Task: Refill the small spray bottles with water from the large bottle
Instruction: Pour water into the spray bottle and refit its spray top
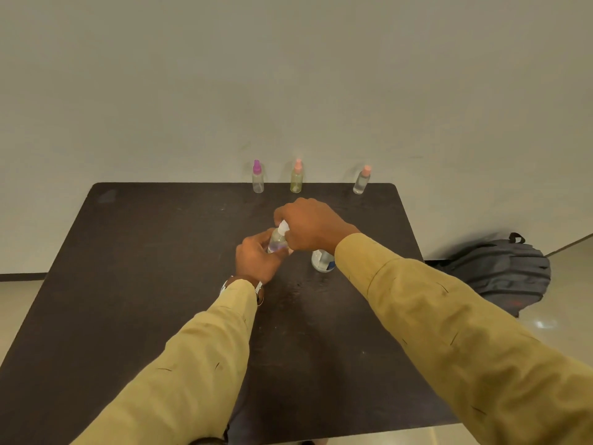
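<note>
A dark table fills the middle and lower part of the frame, with a plain wall behind it. Both arms, in mustard sleeves, reach in from the bottom corners and meet just above the centre.

The left hand is wrapped around the body of a small clear spray bottle, which tilts a little to the right. The right hand comes over from the right and its fingers close on the bottle's white top; whether the top is screwed on or loose cannot be told. A watch shows at the left wrist.

Just right of the hands and below the right wrist, the large bottle stands on the table, mostly hidden by the right forearm; its cap is out of sight.

Along the far edge of the table, in the upper centre, three more spray bottles stand upright and well apart: one with a purple top, one with a greenish body and pink top, and, further right, one with a pink top.

At the right of the frame a grey backpack rests on the floor against the wall.
</note>
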